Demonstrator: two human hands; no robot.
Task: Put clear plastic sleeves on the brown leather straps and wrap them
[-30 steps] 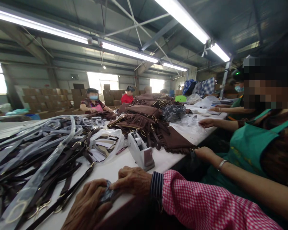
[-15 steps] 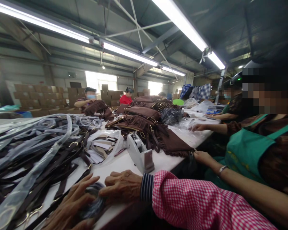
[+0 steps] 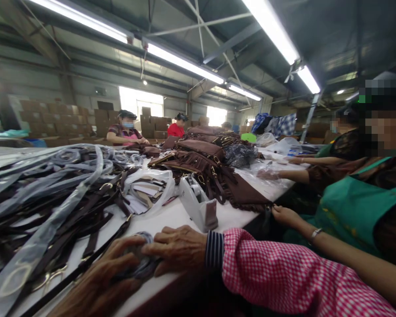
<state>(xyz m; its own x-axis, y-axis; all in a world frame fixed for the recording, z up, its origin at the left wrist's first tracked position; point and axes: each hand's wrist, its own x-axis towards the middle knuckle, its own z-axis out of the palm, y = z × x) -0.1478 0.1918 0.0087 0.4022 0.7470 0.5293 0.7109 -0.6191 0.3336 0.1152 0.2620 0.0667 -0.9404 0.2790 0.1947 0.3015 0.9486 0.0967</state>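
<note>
At the table's near edge, both hands are on a coiled strap in clear plastic, which is partly hidden under the fingers. My left hand curves around the coil from the left, with its thumb low and fingers over the top. My right hand, below a striped cuff and pink checked sleeve, presses on the coil's right side with bent fingers. Just beyond my right hand stands a white tape dispenser. Left of my left hand lies a heap of dark brown straps, many in clear plastic, with gold-coloured rings.
Brown fringed bags are piled in the middle of the table. A clear plastic bag with paper pieces sits left of the dispenser. At right, a co-worker in a green apron grips a bag's corner. Other people sit farther back.
The coil and both hands appear slightly farther right in view. My left fingers now close more around the coil. The co-worker across the table has lowered a brown bag.
</note>
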